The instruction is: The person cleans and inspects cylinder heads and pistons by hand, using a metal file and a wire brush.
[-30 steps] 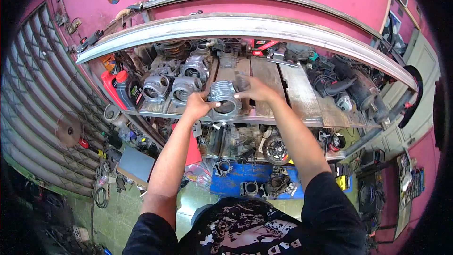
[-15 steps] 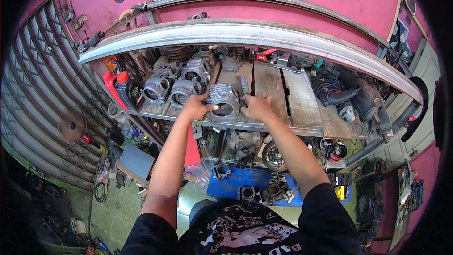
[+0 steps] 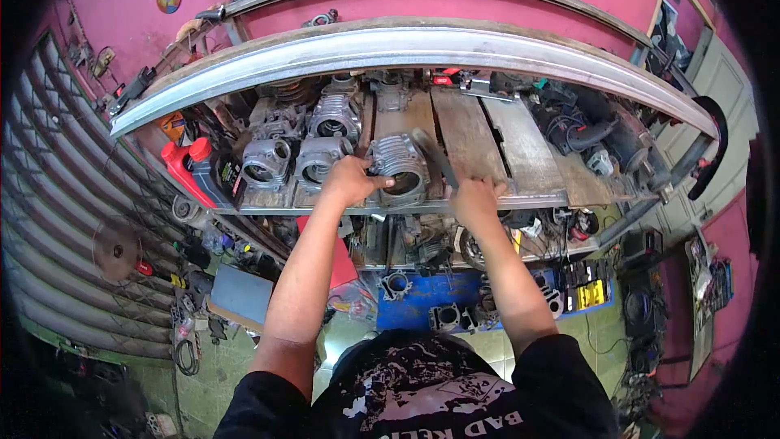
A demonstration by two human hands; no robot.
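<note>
A finned metal cylinder block (image 3: 398, 164) stands at the front edge of the wooden shelf, its round bore facing the camera. My left hand (image 3: 351, 183) is at its left side, fingers bent and thumb touching near the bore. In my right hand (image 3: 475, 197), closed, is the handle of a wire brush (image 3: 435, 154), which slants up and left so that its head reaches the block's right side. Two similar metal housings (image 3: 321, 158) (image 3: 266, 162) sit to the left of my left hand.
Red and black bottles (image 3: 199, 169) stand at the shelf's left end. Cables and dark machine parts (image 3: 581, 142) lie at the right. A metal rail (image 3: 422, 42) crosses above the shelf. Below are more parts and a blue board (image 3: 431, 289).
My right hand has moved right and slightly down, and the brush now slants beside the block. The block and my left hand appear farther right as the view has shifted.
</note>
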